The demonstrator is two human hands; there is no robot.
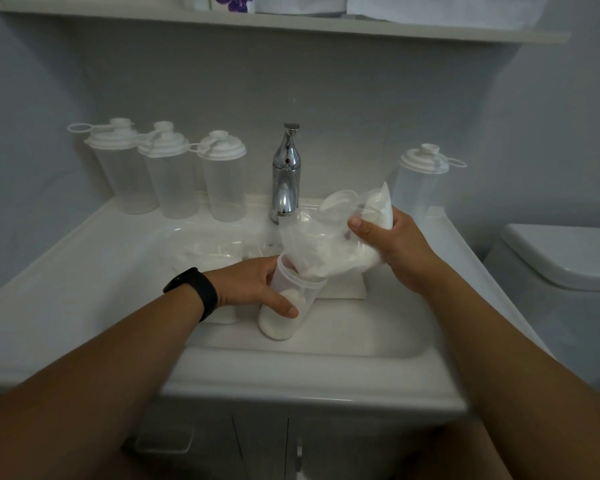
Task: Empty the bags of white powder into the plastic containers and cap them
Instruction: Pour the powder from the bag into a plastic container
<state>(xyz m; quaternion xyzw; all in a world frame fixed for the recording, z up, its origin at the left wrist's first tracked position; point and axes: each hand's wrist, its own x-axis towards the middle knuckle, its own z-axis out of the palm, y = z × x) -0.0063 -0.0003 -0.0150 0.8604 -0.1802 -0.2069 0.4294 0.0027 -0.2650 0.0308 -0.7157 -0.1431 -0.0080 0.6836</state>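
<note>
An uncapped clear plastic container (pixel 283 318) stands tilted in the sink basin, with white powder in its lower part. My left hand (pixel 257 287) grips its side near the rim. My right hand (pixel 392 247) holds a clear bag of white powder (pixel 326 244) tipped over the container, the bag's mouth reaching into the opening. More bags of white powder (pixel 212 252) lie in the basin behind my left hand. A white lid (pixel 338 199) lies on the ledge behind the bag, mostly hidden.
Three or more capped empty containers (pixel 174 174) stand on the back left ledge of the white sink (pixel 84 271), and one more capped container (pixel 420 181) at the back right. A chrome tap (pixel 286 171) rises at the middle. A toilet (pixel 561 265) stands to the right; a shelf (pixel 291 24) hangs above.
</note>
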